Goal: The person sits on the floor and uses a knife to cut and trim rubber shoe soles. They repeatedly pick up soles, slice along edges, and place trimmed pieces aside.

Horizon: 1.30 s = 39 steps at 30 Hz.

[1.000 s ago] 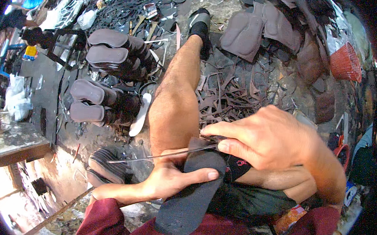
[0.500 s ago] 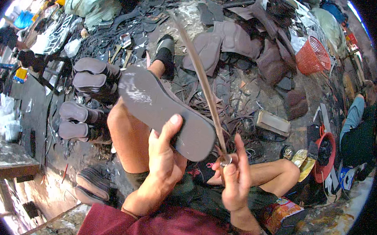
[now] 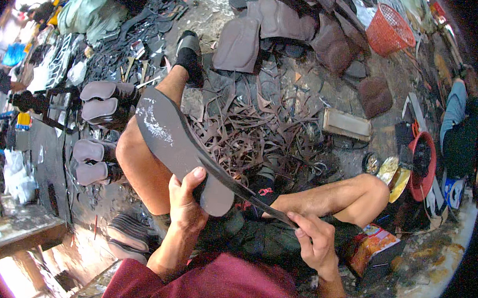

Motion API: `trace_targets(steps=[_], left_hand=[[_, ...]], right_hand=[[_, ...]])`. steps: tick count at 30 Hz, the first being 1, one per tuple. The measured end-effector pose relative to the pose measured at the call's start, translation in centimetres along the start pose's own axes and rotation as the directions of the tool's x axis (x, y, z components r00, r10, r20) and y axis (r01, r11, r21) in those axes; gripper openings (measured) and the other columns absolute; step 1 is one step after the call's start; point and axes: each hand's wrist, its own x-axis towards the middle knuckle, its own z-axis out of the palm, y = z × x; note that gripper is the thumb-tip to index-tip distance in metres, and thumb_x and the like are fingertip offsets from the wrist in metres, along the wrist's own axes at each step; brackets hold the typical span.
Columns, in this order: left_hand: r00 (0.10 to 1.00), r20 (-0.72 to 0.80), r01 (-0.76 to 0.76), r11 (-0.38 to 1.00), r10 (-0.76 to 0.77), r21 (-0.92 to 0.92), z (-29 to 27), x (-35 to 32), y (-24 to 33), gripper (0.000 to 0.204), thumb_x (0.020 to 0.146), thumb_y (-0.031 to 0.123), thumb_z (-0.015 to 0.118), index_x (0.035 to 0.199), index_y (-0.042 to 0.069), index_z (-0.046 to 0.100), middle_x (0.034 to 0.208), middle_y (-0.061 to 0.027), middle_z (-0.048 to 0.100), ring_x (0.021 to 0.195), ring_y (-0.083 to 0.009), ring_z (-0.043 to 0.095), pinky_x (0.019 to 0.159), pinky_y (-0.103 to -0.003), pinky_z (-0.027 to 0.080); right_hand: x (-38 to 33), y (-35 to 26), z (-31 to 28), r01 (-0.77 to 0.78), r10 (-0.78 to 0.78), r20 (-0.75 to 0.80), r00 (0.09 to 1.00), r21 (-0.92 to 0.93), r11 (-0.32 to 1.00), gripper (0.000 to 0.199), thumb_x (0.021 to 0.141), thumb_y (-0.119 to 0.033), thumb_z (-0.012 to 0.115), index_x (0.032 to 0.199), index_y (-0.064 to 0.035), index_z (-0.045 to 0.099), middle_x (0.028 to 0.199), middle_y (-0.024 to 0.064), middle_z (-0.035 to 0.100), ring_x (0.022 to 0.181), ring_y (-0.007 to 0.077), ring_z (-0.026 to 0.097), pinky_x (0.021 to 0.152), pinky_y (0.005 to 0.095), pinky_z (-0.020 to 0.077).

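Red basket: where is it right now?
Head view, upper right: the red mesh basket sits on the littered floor, just right of the stacked brown sole blanks, far from both hands.

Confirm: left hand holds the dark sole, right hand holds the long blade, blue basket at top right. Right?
Not quite. The basket at top right is red, not blue, as the head view shows. The rest stands: the left hand holds the dark sole and the right hand holds the long blade.

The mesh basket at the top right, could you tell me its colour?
The mesh basket is red-orange, seen in the head view.
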Motion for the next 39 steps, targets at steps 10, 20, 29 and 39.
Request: trace_targets(steps=[10, 20, 29, 39], left_hand=[[1.0, 0.007, 0.028, 0.999, -0.028, 0.027, -1.6, -1.1, 1.0, 0.038, 0.076, 0.009, 0.077, 0.108, -0.003, 0.06, 0.096, -0.0113, 0.069, 0.082, -0.0215, 0.068, 0.078, -0.036, 0.058], [0.987, 0.118, 0.117, 0.988, -0.105, -0.1, -1.9, -1.2, 1.6, 0.041, 0.076, 0.012, 0.08, 0.11, 0.0, 0.06, 0.096, -0.0075, 0.068, 0.083, -0.0194, 0.067, 0.077, -0.035, 0.058], [0.971, 0.182, 0.173, 0.982, -0.156, -0.078, -2.7, -2.5, 0.9, 0.044, 0.075, 0.013, 0.08, 0.111, -0.002, 0.06, 0.094, -0.0101, 0.068, 0.081, -0.0218, 0.069, 0.077, -0.039, 0.06], [0.994, -0.05, -0.099, 0.99, 0.095, -0.101, -3.7, -3.6, 4.0, 0.062, 0.071, 0.013, 0.066, 0.127, -0.005, 0.051, 0.108, -0.0228, 0.067, 0.094, -0.0301, 0.068, 0.085, -0.041, 0.056]], right_hand=[[8.8, -2.0, 7.0, 0.05, -0.061, 0.043, 0.997, 0.23, 0.972, 0.036, 0.09, -0.001, 0.059, 0.125, -0.007, 0.063, 0.075, 0.0107, 0.055, 0.063, 0.0253, 0.055, 0.058, 0.0347, 0.0454], [14.9, -3.8, 13.0, 0.131, -0.103, -0.231, 0.968, 0.111, 0.985, 0.026, 0.091, -0.017, 0.063, 0.116, -0.0122, 0.066, 0.086, 0.012, 0.06, 0.074, 0.0336, 0.062, 0.063, 0.0426, 0.0487], [18.2, -4.9, 11.6, 0.262, -0.204, -0.289, 0.935, 0.176, 0.949, 0.036, 0.095, -0.013, 0.059, 0.131, -0.014, 0.062, 0.08, 0.0132, 0.061, 0.067, 0.0299, 0.061, 0.063, 0.0397, 0.0497], [9.1, -0.3, 12.2, -0.04, 0.209, -0.242, 0.948, 0.559, 0.828, 0.037, 0.102, -0.016, 0.05, 0.136, -0.0033, 0.054, 0.081, 0.0068, 0.06, 0.066, 0.0133, 0.054, 0.06, 0.0257, 0.0455]])
